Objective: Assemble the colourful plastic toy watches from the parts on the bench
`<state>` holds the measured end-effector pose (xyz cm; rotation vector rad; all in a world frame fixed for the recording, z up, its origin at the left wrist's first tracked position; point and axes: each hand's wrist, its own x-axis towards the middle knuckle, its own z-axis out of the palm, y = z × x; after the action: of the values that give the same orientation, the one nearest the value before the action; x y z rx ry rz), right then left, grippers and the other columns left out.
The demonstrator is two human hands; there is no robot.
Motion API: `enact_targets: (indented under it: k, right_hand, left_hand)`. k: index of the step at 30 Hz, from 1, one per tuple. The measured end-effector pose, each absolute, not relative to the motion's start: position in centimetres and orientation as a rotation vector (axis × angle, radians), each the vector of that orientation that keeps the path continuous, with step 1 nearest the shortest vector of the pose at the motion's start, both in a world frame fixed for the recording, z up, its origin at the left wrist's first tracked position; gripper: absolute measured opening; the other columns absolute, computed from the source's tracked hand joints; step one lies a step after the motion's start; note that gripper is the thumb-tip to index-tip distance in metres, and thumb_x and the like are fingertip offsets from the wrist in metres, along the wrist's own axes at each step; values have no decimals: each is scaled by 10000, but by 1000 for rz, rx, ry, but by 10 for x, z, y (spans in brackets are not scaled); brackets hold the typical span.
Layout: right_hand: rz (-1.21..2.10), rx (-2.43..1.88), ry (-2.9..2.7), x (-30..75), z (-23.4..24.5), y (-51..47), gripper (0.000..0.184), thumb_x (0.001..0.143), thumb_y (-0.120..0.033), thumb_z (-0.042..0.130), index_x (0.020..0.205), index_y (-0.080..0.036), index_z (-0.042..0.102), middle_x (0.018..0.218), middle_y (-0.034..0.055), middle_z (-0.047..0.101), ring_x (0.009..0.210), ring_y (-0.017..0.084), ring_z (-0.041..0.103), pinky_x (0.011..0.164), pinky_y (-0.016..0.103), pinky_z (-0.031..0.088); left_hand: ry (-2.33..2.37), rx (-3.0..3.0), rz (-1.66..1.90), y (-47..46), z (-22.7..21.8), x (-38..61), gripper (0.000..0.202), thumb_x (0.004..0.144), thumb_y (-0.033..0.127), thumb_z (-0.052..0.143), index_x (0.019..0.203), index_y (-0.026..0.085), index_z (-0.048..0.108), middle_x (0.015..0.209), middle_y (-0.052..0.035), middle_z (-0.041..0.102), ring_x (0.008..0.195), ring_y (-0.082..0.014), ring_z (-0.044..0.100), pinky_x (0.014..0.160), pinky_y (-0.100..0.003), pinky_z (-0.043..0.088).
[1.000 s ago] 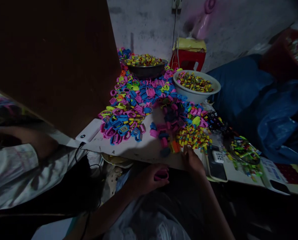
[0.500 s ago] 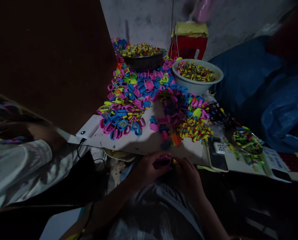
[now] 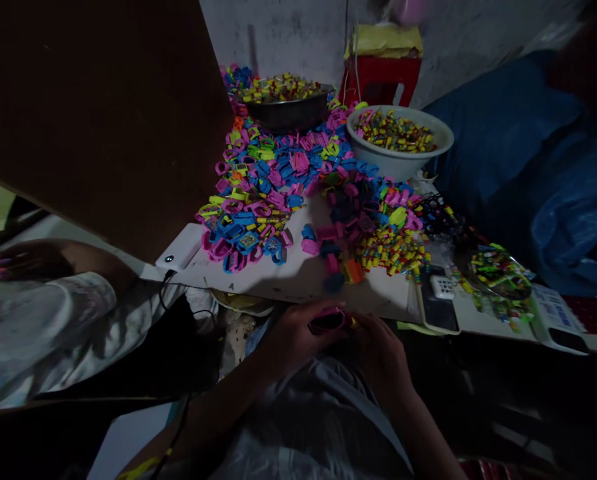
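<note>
My left hand [image 3: 291, 333] is closed around a pink toy watch [image 3: 328, 320], held just off the table's front edge above my lap. My right hand [image 3: 381, 343] pinches a small yellow piece [image 3: 352, 323] against the watch's right side; my fingers mostly cover it, and the dim light hides its exact kind. Ahead of my hands lie loose toy watches, among them an orange one [image 3: 353, 271] and a blue one [image 3: 333, 283]. A heap of small yellow-and-red capsule-like pieces [image 3: 394, 251] sits just beyond, to the right.
Many toy watches [image 3: 248, 230] are heaped over the white table [image 3: 298, 283]. A dark metal bowl [image 3: 288, 117] and a white basin [image 3: 401, 163] hold small yellow pieces. A phone [image 3: 441, 310] and a white power bank [image 3: 181, 250] lie near the edge. Another person's sleeve [image 3: 88, 300] is left, beneath a brown board [image 3: 103, 120].
The view has shifted slightly. Both hands stay together at the pink toy watch, and less of the yellow piece shows between them. The other person's arm at left has moved a little.
</note>
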<state>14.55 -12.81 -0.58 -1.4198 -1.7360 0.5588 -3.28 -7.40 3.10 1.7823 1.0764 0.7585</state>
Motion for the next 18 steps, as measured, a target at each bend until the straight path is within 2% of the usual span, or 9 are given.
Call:
enact_targets:
  k: [5, 9, 11, 15, 18]
  right_hand:
    - [413, -1514, -1966, 147, 0, -126, 314, 947, -185, 351, 1171, -198, 570, 1007, 88, 677, 903, 217, 617, 777, 341, 461]
    - [382, -1612, -2192, 145, 7, -125, 364, 936, -224, 426, 1294, -190, 481, 1030, 90, 672, 899, 230, 608, 768, 350, 406]
    - [347, -1658, -2265, 143, 9, -124, 333, 919, -258, 485, 1243, -186, 518, 966, 75, 684, 852, 219, 614, 746, 338, 373]
    - [299, -1707, -2398, 139, 6, -123, 144, 887, -240, 524, 999, -194, 602, 739, 25, 671, 680, 175, 605, 645, 317, 291]
    - [352, -1637, -2487, 137, -1, -123, 101, 872, -261, 527, 909, -194, 594, 709, 16, 671, 630, 163, 599, 608, 317, 252]
  left_hand:
    - [1086, 1799, 756, -73, 27, -35, 443, 738, 379, 755, 1142, 225, 660, 1101, -20, 720, 1012, -182, 665, 936, -244, 481]
    - [1083, 1683, 672, -71, 16, -38, 478, 719, 440, 755, 1132, 214, 671, 1061, -40, 727, 969, -202, 674, 905, -276, 501]
    - [1042, 1580, 597, -70, 8, -39, 503, 708, 440, 761, 1136, 192, 671, 1054, -65, 727, 962, -219, 675, 883, -291, 511]
    - [1014, 1368, 466, -66, -9, -41, 550, 693, 437, 765, 1145, 140, 665, 1033, -119, 726, 960, -248, 672, 844, -320, 522]
    - [1059, 1265, 296, -63, -13, -44, 623, 660, 499, 766, 1139, 114, 661, 1001, -132, 722, 788, -216, 679, 691, -298, 533]
